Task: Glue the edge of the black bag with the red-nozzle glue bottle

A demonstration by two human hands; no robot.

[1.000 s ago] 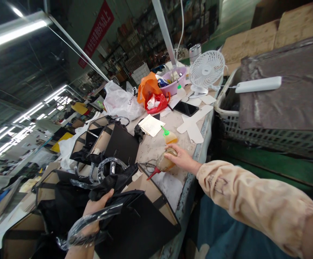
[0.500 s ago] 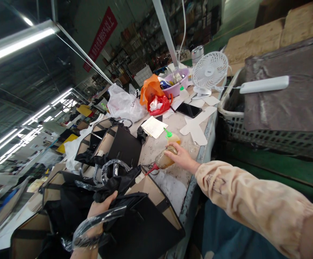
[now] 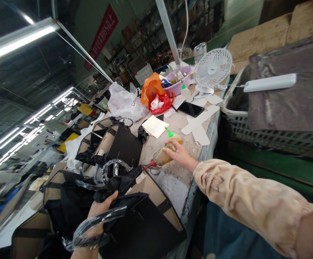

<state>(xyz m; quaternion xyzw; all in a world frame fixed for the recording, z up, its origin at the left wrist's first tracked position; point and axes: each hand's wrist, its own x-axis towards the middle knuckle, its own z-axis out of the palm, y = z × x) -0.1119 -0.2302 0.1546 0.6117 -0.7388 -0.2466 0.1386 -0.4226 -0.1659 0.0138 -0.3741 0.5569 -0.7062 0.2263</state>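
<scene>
My right hand (image 3: 180,155) is closed around a squeeze bottle (image 3: 162,157) of yellowish liquid. The bottle lies tilted, and its red nozzle points down-left at the upper edge of a black handbag (image 3: 145,223). Whether the tip touches the bag I cannot tell. My left hand (image 3: 102,210) grips the bag's black lining (image 3: 118,185), its fingertips partly hidden in the cloth. A plastic-wrapped handle (image 3: 99,219) loops over my left wrist. Beside the bottle stands another one with a green cap (image 3: 170,134). Scissors (image 3: 155,169) lie below the nozzle.
More black bags (image 3: 124,145) stand at the left and behind. On the table are a paper note (image 3: 155,126), a phone (image 3: 190,109), white cut pieces (image 3: 198,126), a red bag (image 3: 161,104), a purple basin (image 3: 179,84) and a fan (image 3: 212,68). A plastic crate (image 3: 275,144) stands right.
My right hand has shifted the bottle slightly left, and the nozzle tip has moved up and left along the bag's edge. My left hand keeps its hold. The view has turned slightly.
</scene>
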